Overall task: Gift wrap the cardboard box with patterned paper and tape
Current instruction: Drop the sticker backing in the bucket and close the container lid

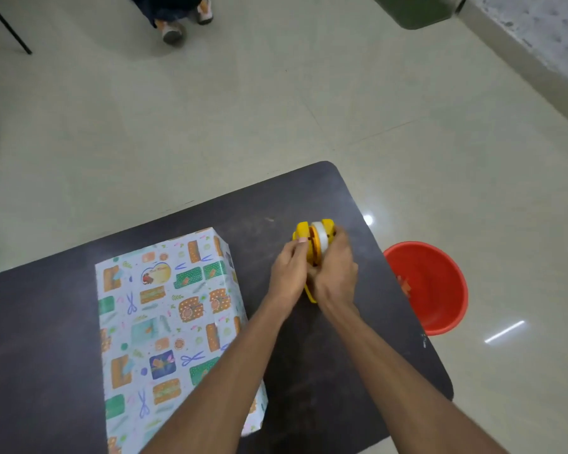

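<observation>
The box [164, 322], covered in white paper printed with gifts and scissors, lies on the dark table [40, 339] left of centre. To its right, both hands hold a yellow tape dispenser [315, 239] with a white roll, just above the tabletop. My right hand [336, 276] grips its body and handle. My left hand [289, 273] pinches the dispenser's left side at the front. My left forearm crosses over the box's near right corner.
A red bucket [433, 290] with some scraps inside stands on the floor beyond the table's right edge. A person's feet [184, 21] show at the top. The table's far rounded corner [328, 168] is close behind the dispenser.
</observation>
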